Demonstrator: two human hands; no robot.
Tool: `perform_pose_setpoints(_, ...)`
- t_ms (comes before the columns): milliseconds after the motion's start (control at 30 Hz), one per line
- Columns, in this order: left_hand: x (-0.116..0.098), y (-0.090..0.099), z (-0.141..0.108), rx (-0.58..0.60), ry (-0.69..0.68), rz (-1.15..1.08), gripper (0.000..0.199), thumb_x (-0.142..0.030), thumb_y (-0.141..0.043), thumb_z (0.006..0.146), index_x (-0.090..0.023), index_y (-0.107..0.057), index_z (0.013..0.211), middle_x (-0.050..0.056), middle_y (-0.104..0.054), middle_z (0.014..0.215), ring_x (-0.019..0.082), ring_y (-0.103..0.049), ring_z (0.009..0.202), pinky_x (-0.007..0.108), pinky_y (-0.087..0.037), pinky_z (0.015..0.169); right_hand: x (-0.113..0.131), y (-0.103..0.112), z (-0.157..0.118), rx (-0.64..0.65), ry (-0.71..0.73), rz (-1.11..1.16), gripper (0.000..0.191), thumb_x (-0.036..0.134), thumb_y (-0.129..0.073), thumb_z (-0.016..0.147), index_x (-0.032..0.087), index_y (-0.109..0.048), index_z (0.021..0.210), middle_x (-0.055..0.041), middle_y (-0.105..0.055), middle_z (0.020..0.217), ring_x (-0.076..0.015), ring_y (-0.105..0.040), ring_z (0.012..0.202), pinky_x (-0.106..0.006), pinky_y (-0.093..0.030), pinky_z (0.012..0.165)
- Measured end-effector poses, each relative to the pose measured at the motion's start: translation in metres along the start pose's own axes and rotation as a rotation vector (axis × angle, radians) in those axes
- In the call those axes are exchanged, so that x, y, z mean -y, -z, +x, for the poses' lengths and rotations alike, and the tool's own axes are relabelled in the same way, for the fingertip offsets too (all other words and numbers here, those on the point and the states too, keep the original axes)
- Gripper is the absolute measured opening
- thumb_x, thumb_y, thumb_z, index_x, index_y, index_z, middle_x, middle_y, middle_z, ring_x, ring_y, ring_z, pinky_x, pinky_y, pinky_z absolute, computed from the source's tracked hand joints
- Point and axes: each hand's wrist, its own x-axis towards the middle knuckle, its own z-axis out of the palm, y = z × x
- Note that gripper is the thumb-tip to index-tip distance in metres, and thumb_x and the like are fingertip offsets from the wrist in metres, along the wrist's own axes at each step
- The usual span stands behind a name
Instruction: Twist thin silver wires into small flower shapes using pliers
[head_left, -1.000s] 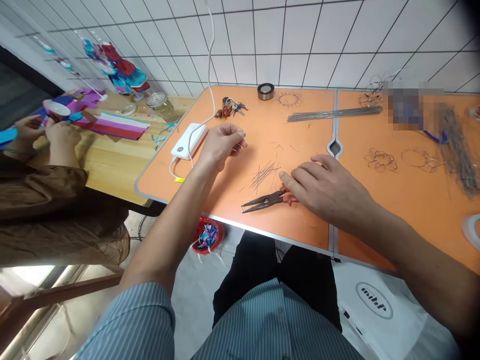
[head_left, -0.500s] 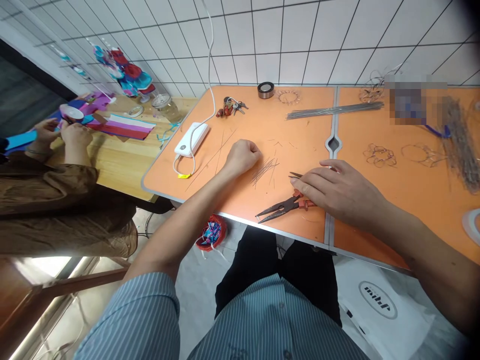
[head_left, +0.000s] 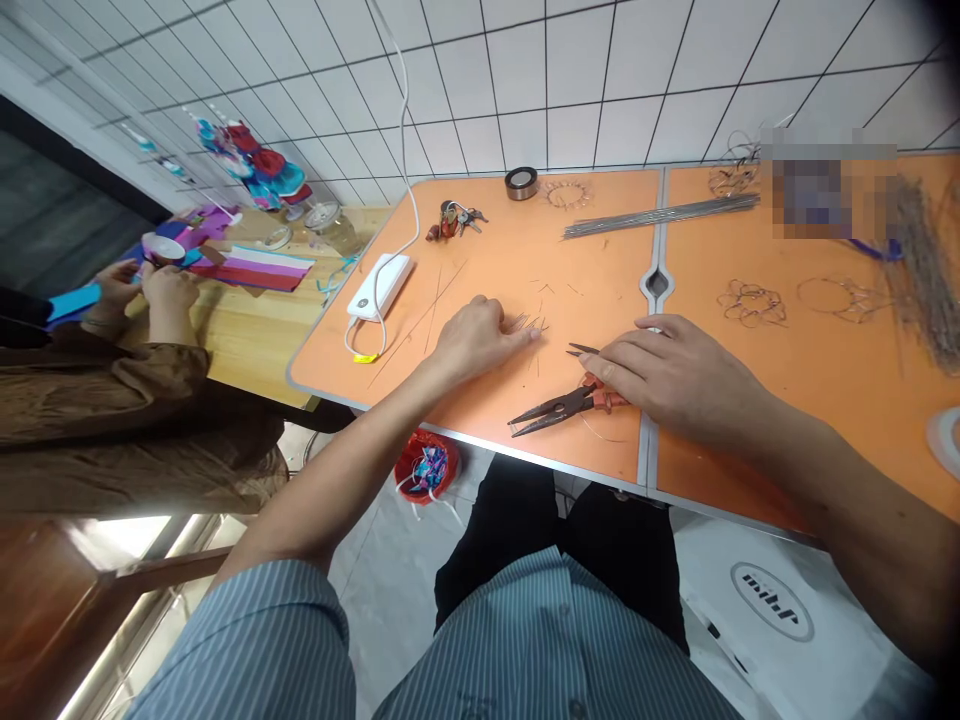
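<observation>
Small heap of short cut wires (head_left: 534,324) on the orange bench (head_left: 499,265), toward the near edge, partly covered by the left hand (head_left: 476,340). Left fingers curl down at the heap, thumb stretched out along it; can't tell how far apart they are or whether they have hold of any wire. Right hand (head_left: 667,370) palm down, fingers slightly bent and loosely spread over the red handles of the pliers (head_left: 571,404); can't tell if they grip. Pliers lie with jaws apart, pointing left, near the bench edge. Dark tips of a second tool (head_left: 588,350) poke out from under the right fingers. A few short bits lie just beyond the heap. Left of the left hand, two long wires (head_left: 436,302) cross; past them, a white box (head_left: 384,286) with a cable. Farther back: keys (head_left: 455,220), tape roll (head_left: 520,184), wire ring (head_left: 568,205), bundle of straight wires (head_left: 660,217) across the bench seam. To the right, a looped wire shape (head_left: 752,303) and a bigger tangle of wires (head_left: 930,285). Far left, another person's hands (head_left: 169,288) near fabric strips (head_left: 255,268) on a wooden bench (head_left: 259,340). Below, a red bag (head_left: 406,470) with colored scraps stands on the floor.
</observation>
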Motion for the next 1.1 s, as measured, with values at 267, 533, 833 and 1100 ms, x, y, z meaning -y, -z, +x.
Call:
perform_pose_setpoints(267, -0.011, -0.010, -0.001, 0.064, -0.046, 0.306, 0.029, -0.046, -0.078, 0.094, -0.022, -0.065, 0.086, 0.019, -0.074, 0.110, 0.035, -0.071, 0.094, 0.046, -0.053, 0.077, 0.002, -0.001, 0.001, -0.001, 0.022, -0.049, 0.035, 0.017, -0.047, 0.118, 0.019, -0.073, 0.141, -0.0108, -0.084, 0.118, -0.0253, -0.072, 0.107, -0.044, -0.045, 0.101)
perform_pose_setpoints(533, 0.009, -0.011, 0.016, 0.009, -0.062, 0.292, 0.016, -0.018, -0.063, 0.094, -0.023, -0.069, 0.080, 0.017, -0.078, 0.105, 0.033, -0.071, 0.097, 0.044, -0.052, 0.082, 0.002, -0.004, -0.001, -0.038, -0.037, 0.087, 0.035, 0.019, -0.056, 0.113, 0.026, -0.074, 0.142, -0.0094, -0.084, 0.120, -0.0262, -0.072, 0.108, -0.044, -0.045, 0.101)
perform_pose_setpoints(833, 0.034, -0.010, 0.062, -0.101, -0.001, 0.237, 0.011, -0.019, -0.069, 0.088, -0.024, -0.073, 0.078, 0.016, -0.079, 0.098, 0.035, -0.071, 0.097, 0.048, -0.053, 0.089, 0.000, -0.005, 0.000, -0.031, -0.045, 0.083, 0.031, 0.020, -0.057, 0.113, 0.025, -0.075, 0.138, -0.0090, -0.084, 0.117, -0.0252, -0.070, 0.104, -0.043, -0.043, 0.099)
perform_pose_setpoints(1100, 0.018, -0.020, 0.082, -0.127, -0.267, 0.217, 0.034, -0.027, -0.051, 0.106, -0.021, -0.079, 0.125, 0.019, -0.074, 0.141, 0.036, -0.067, 0.131, 0.049, -0.053, 0.110, -0.005, -0.003, -0.003, -0.023, -0.041, 0.000, 0.033, 0.018, -0.048, 0.118, 0.022, -0.074, 0.139, -0.0086, -0.084, 0.120, -0.0245, -0.072, 0.111, -0.044, -0.043, 0.106)
